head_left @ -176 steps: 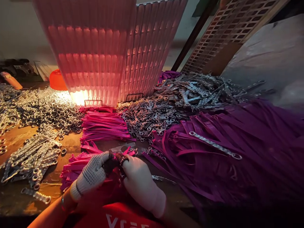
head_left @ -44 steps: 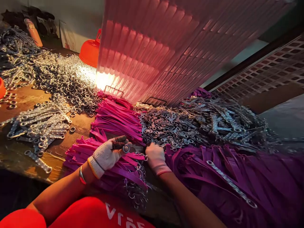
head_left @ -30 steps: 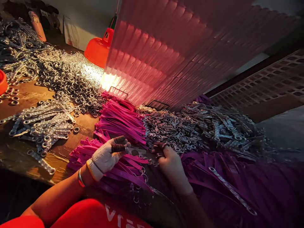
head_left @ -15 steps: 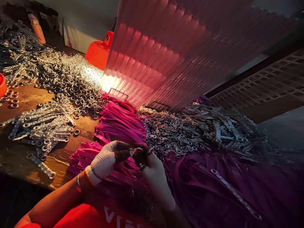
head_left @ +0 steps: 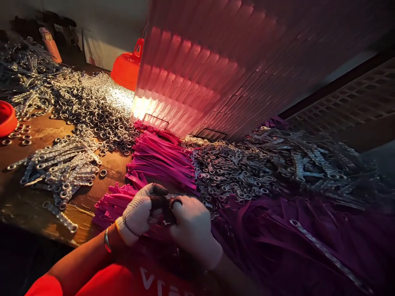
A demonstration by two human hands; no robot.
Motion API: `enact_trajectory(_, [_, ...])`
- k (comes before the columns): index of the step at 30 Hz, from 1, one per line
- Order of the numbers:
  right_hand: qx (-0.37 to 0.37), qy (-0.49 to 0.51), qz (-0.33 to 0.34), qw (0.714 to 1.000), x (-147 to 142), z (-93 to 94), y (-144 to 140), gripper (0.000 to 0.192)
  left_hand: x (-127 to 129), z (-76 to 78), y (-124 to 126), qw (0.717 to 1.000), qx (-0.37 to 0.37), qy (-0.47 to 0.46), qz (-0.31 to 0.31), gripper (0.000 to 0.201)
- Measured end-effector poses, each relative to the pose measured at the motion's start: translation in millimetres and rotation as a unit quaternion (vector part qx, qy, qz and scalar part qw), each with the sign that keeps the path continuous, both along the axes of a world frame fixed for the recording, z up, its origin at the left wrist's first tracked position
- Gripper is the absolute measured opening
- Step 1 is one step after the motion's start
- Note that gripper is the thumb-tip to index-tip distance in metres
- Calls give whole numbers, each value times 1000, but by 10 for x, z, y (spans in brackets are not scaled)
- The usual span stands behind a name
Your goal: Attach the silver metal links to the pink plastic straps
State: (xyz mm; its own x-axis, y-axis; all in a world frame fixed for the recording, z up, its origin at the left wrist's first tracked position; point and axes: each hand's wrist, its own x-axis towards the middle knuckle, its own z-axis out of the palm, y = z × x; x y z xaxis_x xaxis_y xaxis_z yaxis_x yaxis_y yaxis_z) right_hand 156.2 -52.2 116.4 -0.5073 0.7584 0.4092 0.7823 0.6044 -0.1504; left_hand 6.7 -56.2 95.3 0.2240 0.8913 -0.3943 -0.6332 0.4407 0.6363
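Note:
My left hand (head_left: 140,207), in a white dotted glove with blackened fingers, is closed in a pinch at the lower middle. Against it my right hand (head_left: 193,226), gloved in white too, has its fingers curled inward and meeting the left fingertips. Something small with a metallic glint sits between them, too dark and covered to name. Beneath and just beyond both hands lie bundles of magenta straps (head_left: 162,160). A pile of braided metal pieces with ring ends (head_left: 234,164) lies beyond my right hand.
At left are a heap of metal rings (head_left: 92,107), a bunch of braided pieces (head_left: 61,164) and an orange-red cup (head_left: 6,119). A red lamp (head_left: 125,70) hangs beside a translucent corrugated panel (head_left: 191,74). Dark purple straps (head_left: 262,230) lie at right, one braided strip (head_left: 327,250) on top.
My right hand has rolled over, its back now turned up and its fingers folded closer to my left hand. The view has shifted slightly. The metal ends seen at the fingertips are mostly covered.

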Motion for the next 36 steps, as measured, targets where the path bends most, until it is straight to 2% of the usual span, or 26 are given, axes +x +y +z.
enact_trajectory(2, [-44,-11,2,999,-5,-15,34,8,-19,-8,28,999,-19,-40,-5,34])
enact_trajectory(3, [-102,3,3,995,-2,-29,72,10,-31,-12,49,998,-21,-55,5,35])
enact_trajectory(5, [-257,49,18,965,10,-61,213,22,-61,-18,107,997,-23,-63,29,37])
enact_trajectory(7, [-349,85,35,933,15,-88,458,32,-106,-27,183,997,-32,-54,52,40])
enact_trajectory(8, [-348,87,31,933,6,-99,614,32,-139,-34,224,996,-40,-47,63,43])
enact_trajectory(11, [-235,5,-32,971,-86,-136,1127,24,-290,-63,359,995,-45,-12,85,45])
enact_trajectory(13, [-187,-81,-43,978,-192,-179,1405,22,-435,-87,488,996,-5,71,55,35])
enact_trajectory(14, [-178,-112,-38,977,-248,-209,1503,23,-516,-98,577,987,29,156,31,29])
enact_trajectory(15, [-176,-130,-30,975,-299,-244,1571,24,-599,-110,687,963,65,261,13,27])
enact_trajectory(16, [-177,-136,-24,974,-342,-282,1610,25,-681,-121,816,924,97,369,1,27])
enact_trajectory(17, [-177,-138,-23,974,-375,-320,1625,26,-756,-133,962,864,124,488,10,26])
enact_trajectory(18, [-176,-141,-24,974,-396,-356,1622,27,-820,-146,1118,832,131,539,27,21])
enact_trajectory(20, [-172,-143,-28,974,-411,-415,1585,30,-896,-181,1429,798,128,587,47,17])
enact_trajectory(22, [-168,-142,-30,975,-404,-451,1535,32,-894,-231,1680,782,120,609,57,18])
enact_trajectory(24, [-163,-137,-27,977,-394,-471,1492,32,-840,-288,1828,774,117,619,68,19])
enact_trajectory(27, [-157,-125,-20,980,-385,-487,1462,30,-755,-358,1855,780,122,606,101,22])
enact_trajectory(30, [-159,-105,-13,982,-383,-487,1462,29,-716,-356,1729,805,129,563,139,22])
enact_trajectory(33, [-164,-75,-5,984,-376,-446,1424,26,-680,-247,1527,849,133,487,159,20])
enact_trajectory(36, [-161,-25,5,987,-338,-356,1269,25,-656,-51,1260,907,127,380,132,17])
